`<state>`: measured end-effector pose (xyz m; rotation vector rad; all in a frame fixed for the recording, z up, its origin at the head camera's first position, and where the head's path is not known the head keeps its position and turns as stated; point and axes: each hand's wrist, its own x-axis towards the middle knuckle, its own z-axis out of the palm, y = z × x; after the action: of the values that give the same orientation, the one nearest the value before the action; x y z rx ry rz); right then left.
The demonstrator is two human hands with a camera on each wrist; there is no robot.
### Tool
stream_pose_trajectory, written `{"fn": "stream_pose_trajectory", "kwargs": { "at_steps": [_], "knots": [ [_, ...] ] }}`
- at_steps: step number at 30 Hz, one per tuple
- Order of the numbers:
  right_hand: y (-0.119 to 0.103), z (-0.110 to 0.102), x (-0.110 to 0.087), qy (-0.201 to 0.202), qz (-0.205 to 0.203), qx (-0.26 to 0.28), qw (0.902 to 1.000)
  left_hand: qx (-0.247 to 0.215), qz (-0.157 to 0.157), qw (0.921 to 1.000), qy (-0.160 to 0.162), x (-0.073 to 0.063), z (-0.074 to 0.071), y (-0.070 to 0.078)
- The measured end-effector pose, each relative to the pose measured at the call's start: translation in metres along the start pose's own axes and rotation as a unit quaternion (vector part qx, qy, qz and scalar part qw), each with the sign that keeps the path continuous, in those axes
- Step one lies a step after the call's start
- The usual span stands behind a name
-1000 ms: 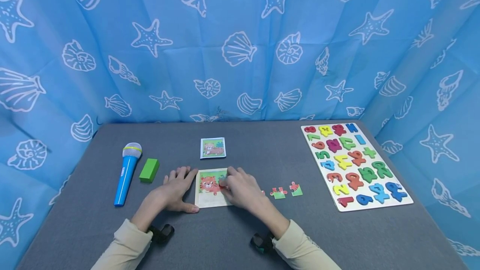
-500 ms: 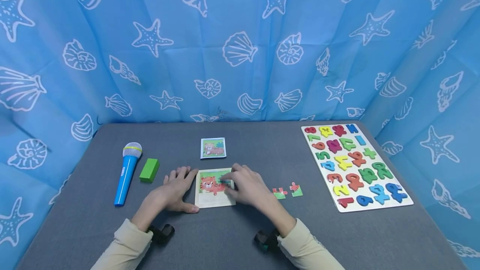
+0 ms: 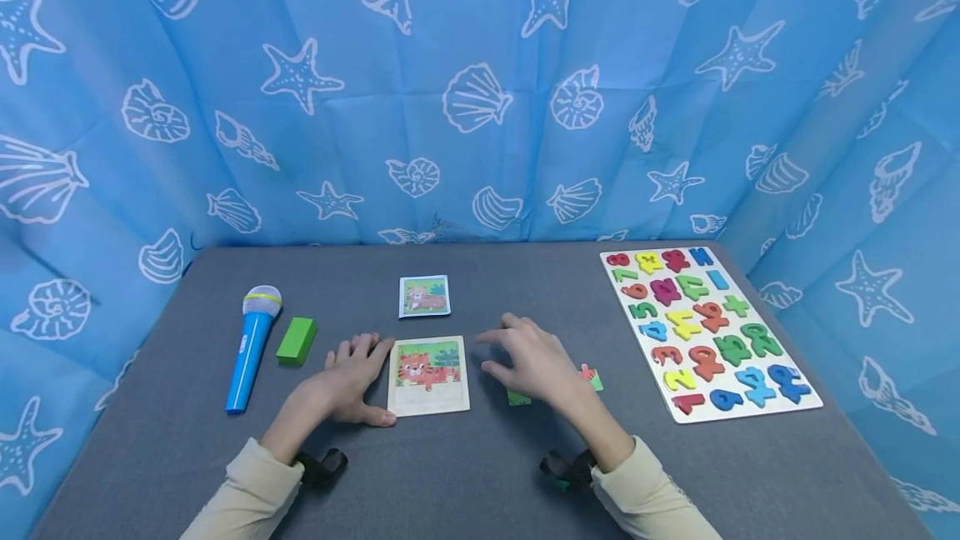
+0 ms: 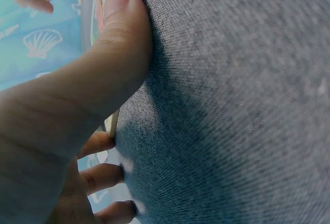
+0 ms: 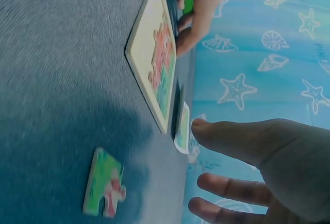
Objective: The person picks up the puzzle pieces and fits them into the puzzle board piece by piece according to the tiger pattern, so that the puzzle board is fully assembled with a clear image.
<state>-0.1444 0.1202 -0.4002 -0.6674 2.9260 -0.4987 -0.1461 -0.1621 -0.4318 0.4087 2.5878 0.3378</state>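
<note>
The left hand (image 3: 347, 386), fingers loosely spread, touches the left edge of the puzzle board (image 3: 429, 401), which lies flat between both hands, its near strip bare. To its right, the right hand (image 3: 536, 361) hovers with parted fingers, holding nothing, above a green puzzle piece (image 3: 519, 398); another loose piece (image 3: 595, 381) lies farther right. A picture card (image 3: 424, 297) lies on the board's far side
</note>
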Motion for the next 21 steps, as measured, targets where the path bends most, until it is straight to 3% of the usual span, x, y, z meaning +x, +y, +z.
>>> {"fn": "stream_pose_trajectory", "kwargs": {
  "at_steps": [15, 21],
  "knots": [
    [0.017, 0.002, -0.03, -0.05, 0.012, 0.003, 0.9987, -0.005, 0.007, 1.0, 0.004, -0.002, -0.001, 0.0],
    [0.021, 0.004, -0.036, -0.048, 0.011, 0.0, 0.9988, -0.005, 0.007, 0.9999, 0.005, -0.002, 0.0, 0.0]
  ]
}}
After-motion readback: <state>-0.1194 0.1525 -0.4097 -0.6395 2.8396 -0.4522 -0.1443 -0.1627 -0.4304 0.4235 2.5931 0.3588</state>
